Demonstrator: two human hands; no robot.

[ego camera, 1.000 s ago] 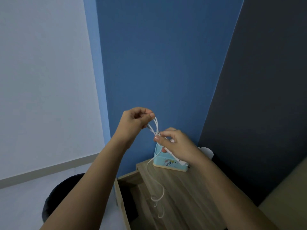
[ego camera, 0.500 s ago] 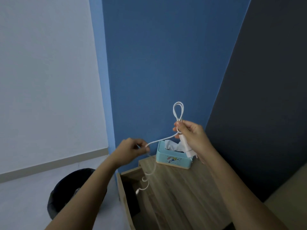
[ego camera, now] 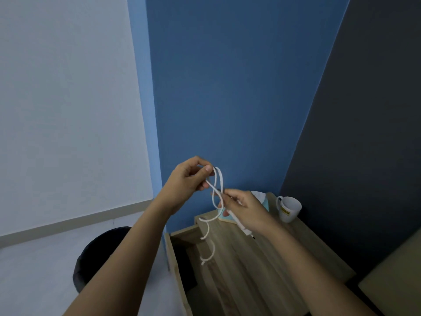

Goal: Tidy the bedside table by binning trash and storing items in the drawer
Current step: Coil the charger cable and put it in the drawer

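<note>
A white charging cable [ego camera: 216,190] hangs in loops between both hands above the wooden bedside table [ego camera: 255,265]. My left hand [ego camera: 189,176] pinches the top of the loops. My right hand [ego camera: 245,207] grips the cable lower down, with its white plug end [ego camera: 247,231] poking out under the palm. The cable's loose tail [ego camera: 208,247] dangles over the table's left edge. The drawer [ego camera: 180,254] stands pulled out to the left of the tabletop. A dark round bin [ego camera: 100,254] sits on the floor, partly hidden by my left forearm.
A light blue tissue box [ego camera: 265,204] stands at the back of the table, mostly hidden behind my right hand. A white mug [ego camera: 289,208] is in the back right corner. Blue and dark walls close in behind, a beige surface [ego camera: 398,279] lies at the right.
My left hand rose from low left up to the top of the cable loops, bringing another turn of cable. My right hand dropped lower, and the view shifted so the mug shows.
</note>
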